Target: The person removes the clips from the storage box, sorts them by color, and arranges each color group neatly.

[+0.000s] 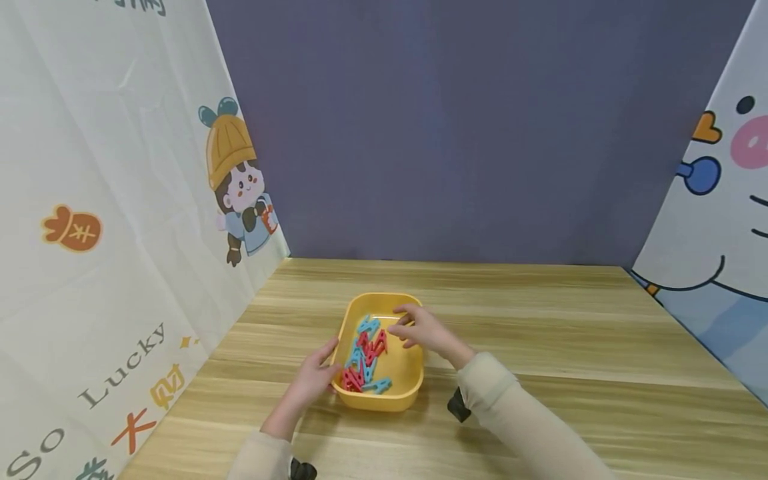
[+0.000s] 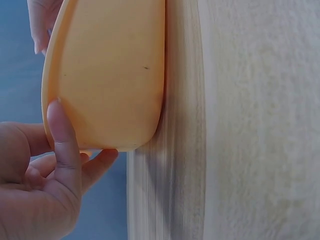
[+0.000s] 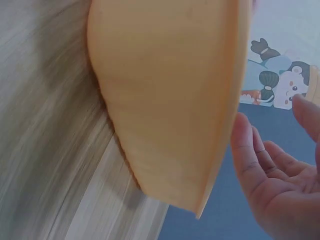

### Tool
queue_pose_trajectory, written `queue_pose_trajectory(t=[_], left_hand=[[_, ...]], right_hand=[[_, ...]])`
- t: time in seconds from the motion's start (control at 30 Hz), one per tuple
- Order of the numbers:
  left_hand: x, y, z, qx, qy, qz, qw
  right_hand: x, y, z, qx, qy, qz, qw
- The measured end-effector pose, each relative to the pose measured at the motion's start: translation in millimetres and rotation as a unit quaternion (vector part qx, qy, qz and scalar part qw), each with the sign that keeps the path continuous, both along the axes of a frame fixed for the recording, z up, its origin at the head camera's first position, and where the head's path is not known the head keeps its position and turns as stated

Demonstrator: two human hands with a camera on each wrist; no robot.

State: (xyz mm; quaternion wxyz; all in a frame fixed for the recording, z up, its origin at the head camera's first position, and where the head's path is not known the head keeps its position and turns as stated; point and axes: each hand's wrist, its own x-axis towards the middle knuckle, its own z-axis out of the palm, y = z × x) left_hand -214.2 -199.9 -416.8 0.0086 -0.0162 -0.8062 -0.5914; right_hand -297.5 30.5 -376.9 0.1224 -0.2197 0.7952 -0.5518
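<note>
A yellow plastic basin (image 1: 384, 403) sits on the wooden table in the head view. Inside it, mostly along the left, lie several red clothespins (image 1: 379, 343) and light blue clothespins (image 1: 378, 385) in a loose heap. My left hand (image 1: 315, 377) holds the basin's left side near the front corner; in the left wrist view, its digits (image 2: 62, 145) lie against the wall and around the rim. Over the basin's right part hovers my right hand (image 1: 423, 330), fingers loosely bent and apart, with nothing between them. The right wrist view has this hand (image 3: 280, 185) beside the rim.
The wooden table (image 1: 540, 320) extends to both sides of the basin. A dark grey-blue panel (image 1: 450, 133) rises behind it. Printed white sheets stand at the left (image 1: 120, 167) and right (image 1: 690, 233). Dark wrist straps (image 1: 459, 405) show by the sleeves.
</note>
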Motion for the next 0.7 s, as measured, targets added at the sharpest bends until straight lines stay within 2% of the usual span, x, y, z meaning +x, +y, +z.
queue_pose_trajectory(t=[0.43, 0.47, 0.5, 0.67, 0.7], left_hand=[[0.6, -1, -0.5, 0.031, -0.004, -0.007, 0.9995], [0.5, -2, -0.7, 0.032, -0.004, -0.006, 0.9995], [0.3, -2, -1.0, 0.033, -0.004, -0.006, 0.9994], [-0.3, -3, -3.1, 0.036, -0.002, -0.009, 0.9993], [-0.4, -3, -3.6, 0.038, -0.002, -0.010, 0.9992]], right_hand=[[-7.2, -24, -7.5, 0.011, -0.013, 0.018, 1.000], [-13.7, -25, -15.8, 0.008, -0.003, 0.028, 1.000], [-14.1, -26, -16.3, 0.012, -0.004, 0.028, 1.000], [-16.5, -34, -19.9, 0.031, -0.037, 0.005, 0.999], [-11.1, -36, -13.2, 0.043, -0.055, -0.011, 0.997]])
